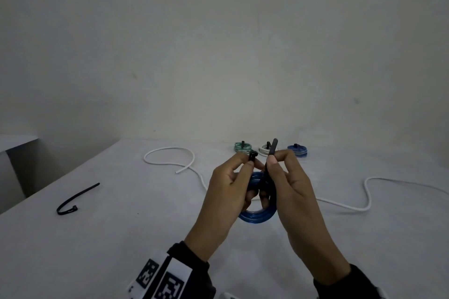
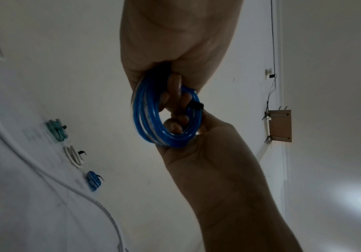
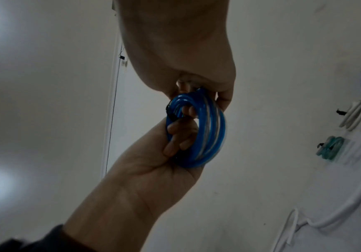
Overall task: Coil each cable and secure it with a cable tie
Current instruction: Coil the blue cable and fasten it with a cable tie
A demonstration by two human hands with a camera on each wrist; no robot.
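Blue coil (image 1: pixel 257 216) is held between both hands above the bench (image 1: pixel 121 238); left hand (image 1: pixel 230 187) pinches the cable tie (image 1: pixel 271 150) head, right hand (image 1: pixel 289 184) its tail, not yet threaded. Beyond the hands, three tied coils (image 1: pixel 243 147); a loose white cable (image 1: pixel 364 207) remains uncoiled.

Left wrist view: tie head (image 2: pixel 196 105) sits against the coil.

Right wrist view: fingers (image 3: pixel 175 143) are curled through the coil.

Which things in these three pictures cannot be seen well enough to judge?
- Black cable tie around the blue cable coil: in the head view the fingers of the left hand and right hand hide whether its tip is threaded.
- Loose white cable: the head view's right edge cuts off its far end.
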